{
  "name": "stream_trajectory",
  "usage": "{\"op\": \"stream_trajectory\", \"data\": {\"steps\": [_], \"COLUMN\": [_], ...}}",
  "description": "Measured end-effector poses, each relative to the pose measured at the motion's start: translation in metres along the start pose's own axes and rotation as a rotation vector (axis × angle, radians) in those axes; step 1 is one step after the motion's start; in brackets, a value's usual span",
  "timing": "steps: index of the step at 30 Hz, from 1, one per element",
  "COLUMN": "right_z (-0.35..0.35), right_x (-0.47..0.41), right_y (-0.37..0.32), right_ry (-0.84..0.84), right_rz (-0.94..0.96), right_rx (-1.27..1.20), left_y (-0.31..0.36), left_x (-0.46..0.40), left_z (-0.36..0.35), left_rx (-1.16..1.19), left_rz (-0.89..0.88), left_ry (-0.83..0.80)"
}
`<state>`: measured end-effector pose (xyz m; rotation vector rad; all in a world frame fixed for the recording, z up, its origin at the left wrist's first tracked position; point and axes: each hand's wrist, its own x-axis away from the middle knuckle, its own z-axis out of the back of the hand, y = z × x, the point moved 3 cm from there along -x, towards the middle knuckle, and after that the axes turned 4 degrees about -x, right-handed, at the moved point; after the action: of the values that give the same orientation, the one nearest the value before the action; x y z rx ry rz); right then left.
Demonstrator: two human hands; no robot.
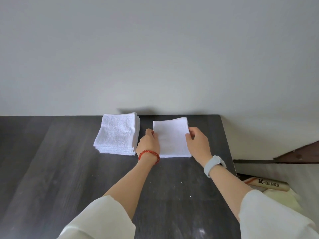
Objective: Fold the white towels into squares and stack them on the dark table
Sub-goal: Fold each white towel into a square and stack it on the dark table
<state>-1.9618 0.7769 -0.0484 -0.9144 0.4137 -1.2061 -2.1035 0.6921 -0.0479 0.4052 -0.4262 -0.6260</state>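
Both hands are gripping one folded towel (172, 138) just right of the stack (117, 133), left hand (148, 141) pinching its left edge, right hand (197, 141) pinching its right edge

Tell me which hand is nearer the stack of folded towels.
Left. The left hand grips the folded towel's left edge, right beside the stack; the right hand grips its far edge, across the towel from it.

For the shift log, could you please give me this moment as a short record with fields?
surface: dark table
stack: folded white towels, left of the single towel, apart from it
towel: folded square, flat on the table
left hand: grips the towel's left edge
right hand: grips the towel's right edge
stacking: single towel not yet on the stack
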Motion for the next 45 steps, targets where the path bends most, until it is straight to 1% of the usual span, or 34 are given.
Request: {"op": "stream_trajectory", "data": {"steps": [2,3,5,6,7,8,9,11,13,15,17,18,21,23,24,26,27,29,31,32,34,36,40,42,45], "right_z": [0.001,0.005,0.007,0.005,0.0,-0.005,-0.01,-0.016,-0.019,-0.022,-0.021,-0.018,0.0,0.015,0.024,0.041,0.051,0.071,0.094,0.113,0.135,0.165,0.215,0.247,0.308], "right_x": [0.004,0.007,0.012,0.015,0.014,0.012,0.007,-0.002,-0.007,-0.01,-0.011,-0.009,0.005,0.02,0.03,0.052,0.066,0.097,0.134,0.167,0.196,0.252,0.355,0.395,0.452], "right_y": [0.001,-0.001,-0.008,-0.011,-0.012,-0.011,-0.009,-0.004,0.0,0.002,-0.001,-0.007,-0.024,-0.035,-0.042,-0.055,-0.062,-0.075,-0.088,-0.093,-0.099,-0.096,-0.052,-0.022,0.029], "right_ry": [0.079,0.158,0.275,0.271,0.228,0.168,0.103,-0.019,-0.101,-0.181,-0.245,-0.238,-0.126,-0.092,-0.115,-0.22,-0.264,-0.278,-0.222,-0.168,-0.119,-0.072,0.03,0.1,0.262], "right_rz": [0.048,0.144,0.435,0.549,0.629,0.649,0.612,0.464,0.376,0.389,0.384,0.376,0.354,0.305,0.25,0.118,0.074,0.065,0.097,0.118,0.139,0.153,0.13,0.093,0.042], "right_rx": [0.051,0.123,0.364,0.499,0.624,0.735,0.815,0.868,0.911,0.931,0.861,0.812,0.645,0.47,0.357,0.176,0.128,0.089,0.027,-0.015,-0.071,-0.107,-0.112,-0.116,-0.121], "left_y": [0.002,0.003,0.006,0.007,0.008,0.007,0.006,0.003,-0.005,-0.006,-0.002,0.002,0.011,0.015,0.017,0.02,0.022,0.025,0.026,0.026,0.027,0.023,0.025,0.045,0.094], "left_x": [0.001,0.002,0.004,0.004,0.003,0.003,0.003,0.001,-0.004,-0.005,-0.005,-0.003,0.01,0.025,0.034,0.056,0.069,0.1,0.136,0.168,0.199,0.254,0.35,0.389,0.454], "left_z": [-0.002,-0.004,-0.006,-0.009,-0.01,-0.013,-0.016,-0.022,-0.03,-0.028,-0.022,-0.017,0.007,0.028,0.04,0.064,0.077,0.104,0.131,0.146,0.158,0.168,0.153,0.136,0.102], "left_rx": [-0.012,-0.035,-0.114,-0.152,-0.19,-0.262,-0.318,-0.387,-0.365,-0.351,-0.367,-0.371,-0.262,-0.165,-0.126,-0.079,-0.066,-0.053,-0.018,0.016,0.104,0.173,0.184,0.14,0.082], "left_rz": [-0.042,-0.096,-0.295,-0.393,-0.453,-0.495,-0.5,-0.469,-0.422,-0.393,-0.393,-0.399,-0.405,-0.403,-0.401,-0.422,-0.435,-0.477,-0.516,-0.531,-0.53,-0.555,-0.632,-0.706,-0.863], "left_ry": [0.05,0.106,0.238,0.277,0.244,0.211,0.129,-0.015,-0.129,-0.193,-0.211,-0.206,-0.143,-0.104,-0.092,-0.05,-0.033,0.009,0.052,0.065,0.066,0.07,0.027,-0.012,-0.075]}}
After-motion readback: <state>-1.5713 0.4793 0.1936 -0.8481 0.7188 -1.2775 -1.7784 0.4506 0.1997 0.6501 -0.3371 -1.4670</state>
